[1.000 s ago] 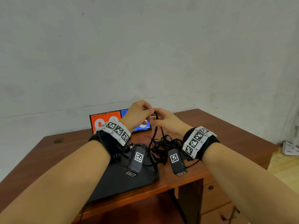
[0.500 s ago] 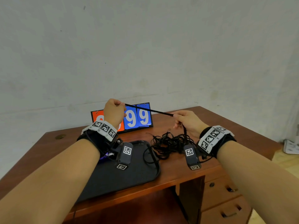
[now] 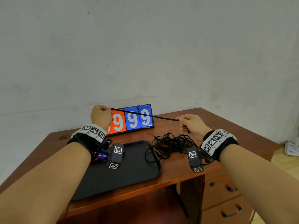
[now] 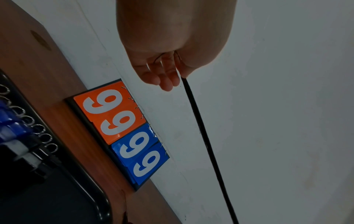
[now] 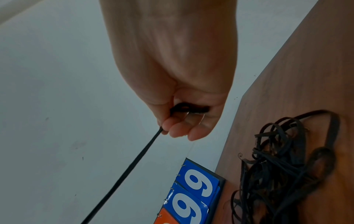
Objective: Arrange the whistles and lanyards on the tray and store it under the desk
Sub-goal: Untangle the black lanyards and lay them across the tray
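Item: black lanyard [image 3: 144, 115], stretched taut in the air between both hands, above the desk [image 3: 210, 125]. One end is pinched in the curled fingers of the left hand [image 3: 101, 116]; in the left wrist view the cord leaves beside the fingertips [image 4: 168, 84]. The other end is gripped by the right hand [image 3: 191, 125], with a short black loop gathered inside the closed fingers [image 5: 180, 128].

Item: tangled pile of black lanyards [image 3: 171, 143], lying on the desk below the right hand, one loop crossing the rim of the black tray [image 3: 137, 178].

Item: whistles [image 4: 11, 130], blue and dark, lined up with metal rings at the tray's left end.

Item: flip scoreboard [image 3: 131, 120], orange and blue 9s, standing behind the tray against the wall [image 3: 145, 46]; the taut lanyard passes in front of it.

Item: desk drawers [image 3: 223, 199], lower right.
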### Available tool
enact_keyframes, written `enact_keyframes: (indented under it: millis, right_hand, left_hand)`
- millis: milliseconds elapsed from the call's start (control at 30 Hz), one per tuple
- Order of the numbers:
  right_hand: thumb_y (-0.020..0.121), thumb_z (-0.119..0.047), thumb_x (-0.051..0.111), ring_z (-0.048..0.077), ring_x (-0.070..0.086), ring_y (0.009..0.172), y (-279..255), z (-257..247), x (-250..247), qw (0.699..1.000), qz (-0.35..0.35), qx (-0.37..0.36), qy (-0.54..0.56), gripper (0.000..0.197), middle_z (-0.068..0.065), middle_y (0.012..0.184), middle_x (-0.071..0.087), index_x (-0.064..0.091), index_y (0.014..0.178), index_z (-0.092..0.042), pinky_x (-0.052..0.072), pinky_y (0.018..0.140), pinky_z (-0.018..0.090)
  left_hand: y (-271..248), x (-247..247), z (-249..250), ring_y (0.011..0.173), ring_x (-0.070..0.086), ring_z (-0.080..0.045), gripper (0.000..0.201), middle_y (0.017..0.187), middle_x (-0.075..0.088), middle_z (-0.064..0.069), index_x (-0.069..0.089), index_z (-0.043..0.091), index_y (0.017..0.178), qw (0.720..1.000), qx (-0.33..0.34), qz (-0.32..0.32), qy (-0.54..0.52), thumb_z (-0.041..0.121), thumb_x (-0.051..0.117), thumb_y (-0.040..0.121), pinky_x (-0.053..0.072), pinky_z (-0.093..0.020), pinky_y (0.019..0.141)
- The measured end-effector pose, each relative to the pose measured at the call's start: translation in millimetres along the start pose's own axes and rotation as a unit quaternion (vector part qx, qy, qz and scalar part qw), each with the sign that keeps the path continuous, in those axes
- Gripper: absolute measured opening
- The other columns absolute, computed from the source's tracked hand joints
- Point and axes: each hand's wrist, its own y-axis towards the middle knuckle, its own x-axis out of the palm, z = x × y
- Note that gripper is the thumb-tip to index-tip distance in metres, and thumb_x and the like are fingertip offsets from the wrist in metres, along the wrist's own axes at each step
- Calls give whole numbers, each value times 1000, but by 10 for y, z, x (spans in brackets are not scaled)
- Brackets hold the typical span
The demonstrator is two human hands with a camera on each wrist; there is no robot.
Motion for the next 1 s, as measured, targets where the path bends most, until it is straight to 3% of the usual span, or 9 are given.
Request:
enact_keyframes:
  millis: [167,233,333,400,600,867,1000]
  right_hand:
    - [100,-10,51,12,59,56,-149,-76,96,1000,-9,19,-11,18,3,68,59,67,107,-6,54,60,28]
    - [100,-10,51,12,59,54,-216,-128,149,999,-19,27,-16,17,5,68,60,67,105,-6,53,59,28]
    - [99,-10,53,14,60,56,-320,-196,232,999,-23,26,-30,14,6,69,61,67,100,-7,52,56,26]
    - [98,-9,55,15,61,58,-379,-222,294,999,-26,24,-36,13,6,69,63,68,100,-7,53,57,27]
    - [98,-10,54,17,62,62,-526,-234,497,997,-39,41,-46,13,7,75,67,67,102,-8,53,61,28]
    - [98,-13,55,16,64,60,-611,-136,837,993,-49,67,-80,9,13,85,74,62,103,-9,52,57,26]
    - [95,-12,59,15,63,58,-575,18,944,991,-35,71,-106,7,13,84,73,63,98,-6,50,51,23]
  left_hand:
    - [-26,-322,-55,58,62,-23,4,86,70,-13,58,9,94,1000,-13,27,3,12,55,92,49,-30,53]
    - [-39,-467,-75,60,63,-22,5,86,70,-11,57,14,87,999,-22,43,3,11,55,91,53,-33,59]
    - [-31,-707,-122,76,69,-29,6,88,71,-8,57,18,84,998,-27,54,16,15,57,89,59,-46,77]
    - [-36,-871,-155,78,69,-31,8,88,71,-8,56,19,83,998,-28,60,13,15,58,89,58,-48,79]
    - [-146,-1339,-322,56,58,-19,7,76,63,-9,56,11,87,997,-54,47,2,5,58,90,44,-28,49]
    - [-225,-1829,-780,52,55,-18,18,67,60,-10,57,10,74,995,-96,2,31,2,64,88,40,-20,39]
    - [-234,-1954,-995,51,55,-19,16,67,63,-12,59,10,73,992,-112,-28,58,1,66,86,39,-21,43]
